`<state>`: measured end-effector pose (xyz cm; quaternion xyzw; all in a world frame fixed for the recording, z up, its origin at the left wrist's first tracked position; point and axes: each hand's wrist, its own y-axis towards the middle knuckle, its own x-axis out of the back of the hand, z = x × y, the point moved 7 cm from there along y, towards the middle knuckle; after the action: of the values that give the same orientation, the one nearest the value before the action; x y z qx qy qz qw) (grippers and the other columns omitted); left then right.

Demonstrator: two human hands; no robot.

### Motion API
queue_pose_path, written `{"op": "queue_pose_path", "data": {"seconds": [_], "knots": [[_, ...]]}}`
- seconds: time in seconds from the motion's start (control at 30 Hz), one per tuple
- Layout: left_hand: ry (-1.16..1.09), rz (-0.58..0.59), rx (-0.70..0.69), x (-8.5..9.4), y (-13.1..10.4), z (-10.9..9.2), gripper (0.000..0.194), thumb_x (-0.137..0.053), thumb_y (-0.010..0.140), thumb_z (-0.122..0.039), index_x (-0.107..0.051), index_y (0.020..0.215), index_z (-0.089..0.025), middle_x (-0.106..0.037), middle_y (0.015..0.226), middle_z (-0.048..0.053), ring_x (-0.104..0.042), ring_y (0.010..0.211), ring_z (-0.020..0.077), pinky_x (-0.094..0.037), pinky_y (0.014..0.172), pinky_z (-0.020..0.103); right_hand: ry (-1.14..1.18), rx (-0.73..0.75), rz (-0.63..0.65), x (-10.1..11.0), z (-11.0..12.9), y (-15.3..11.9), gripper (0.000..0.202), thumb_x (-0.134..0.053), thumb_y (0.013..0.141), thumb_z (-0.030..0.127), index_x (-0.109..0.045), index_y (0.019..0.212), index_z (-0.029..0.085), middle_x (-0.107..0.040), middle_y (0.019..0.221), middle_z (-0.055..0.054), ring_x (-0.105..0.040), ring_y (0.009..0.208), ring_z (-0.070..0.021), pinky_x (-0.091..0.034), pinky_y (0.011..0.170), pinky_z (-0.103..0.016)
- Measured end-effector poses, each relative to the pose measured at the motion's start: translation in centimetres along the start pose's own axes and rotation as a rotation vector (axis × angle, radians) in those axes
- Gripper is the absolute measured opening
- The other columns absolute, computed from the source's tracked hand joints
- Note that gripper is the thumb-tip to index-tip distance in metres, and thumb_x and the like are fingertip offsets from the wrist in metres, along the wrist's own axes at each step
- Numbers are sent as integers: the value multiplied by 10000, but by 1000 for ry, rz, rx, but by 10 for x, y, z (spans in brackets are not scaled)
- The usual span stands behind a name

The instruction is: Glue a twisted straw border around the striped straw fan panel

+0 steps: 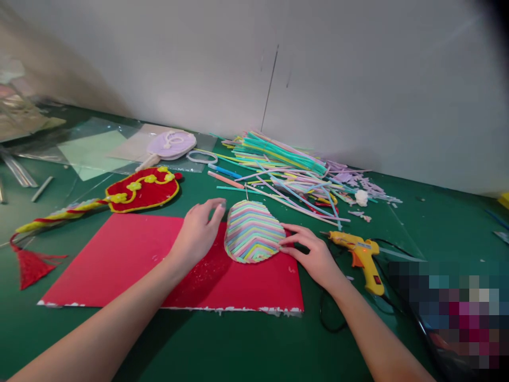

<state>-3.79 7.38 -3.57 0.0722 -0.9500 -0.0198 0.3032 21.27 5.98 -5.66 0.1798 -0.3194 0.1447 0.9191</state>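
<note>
A rounded panel [254, 233] covered with pastel pipe cleaners in a chevron pattern stands tilted over a red board [135, 239]. My right hand [314, 257] holds the panel's right edge between thumb and fingers. Just off its left edge, my left hand [202, 228] is curved, with thumb and forefinger slightly apart and nothing visible between them. A thin wire-like tip [246, 192] shows above the panel's top. The panel's far side is hidden from me.
Loose pipe cleaners [282, 154] lie in a heap by the wall. A yellow glue gun [361, 257] with a cord rests at the right, near a pixelated area. A red fan [145, 191] with a tassel and a lilac fan [173, 144] lie at the left.
</note>
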Motion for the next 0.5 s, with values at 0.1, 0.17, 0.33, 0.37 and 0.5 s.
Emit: {"op": "queue_pose_path", "data": {"seconds": [0.1, 0.17, 0.33, 0.37, 0.5], "knots": [[27, 124, -10, -15, 0, 6, 405, -414, 867, -399, -546, 1180, -180, -621, 1226, 105, -545, 1168, 264, -364, 1031, 488, 8, 11, 1, 0, 0, 0, 77, -639, 839, 291, -698, 884, 268, -607, 1223, -52, -552, 1146, -236, -442, 986, -455], [-45, 162, -26, -19, 1, 7, 451, -478, 827, -377, -505, 1228, -173, -613, 1232, 111, -543, 1177, 254, -387, 1026, 469, 4, 18, 6, 0, 1, 0, 76, -632, 845, 294, -694, 878, 266, -602, 1220, -52, -554, 1141, -238, -440, 984, -457], [-299, 187, 5, -16, 3, 4, 550, -556, 775, -304, -442, 1293, -159, -604, 1216, 119, -619, 1048, 238, -496, 916, 428, 16, 67, 37, 0, 7, -1, 173, -654, 832, 305, -650, 1001, 268, -596, 1173, -58, -560, 1112, -218, -450, 971, -414], [-327, 189, 13, -15, 3, 3, 551, -563, 774, -297, -443, 1297, -169, -603, 1214, 111, -630, 1021, 235, -511, 893, 424, 14, 78, 37, 0, 8, -2, 212, -662, 826, 310, -635, 1032, 270, -591, 1163, -59, -559, 1107, -215, -451, 970, -409], [-385, 182, 13, -13, 4, 1, 539, -601, 762, -286, -477, 1277, -189, -623, 1180, 88, -631, 1010, 235, -526, 878, 408, -15, 104, 43, 1, 9, -3, 290, -675, 813, 328, -591, 1086, 275, -552, 1166, -61, -544, 1106, -207, -449, 971, -392]]}}
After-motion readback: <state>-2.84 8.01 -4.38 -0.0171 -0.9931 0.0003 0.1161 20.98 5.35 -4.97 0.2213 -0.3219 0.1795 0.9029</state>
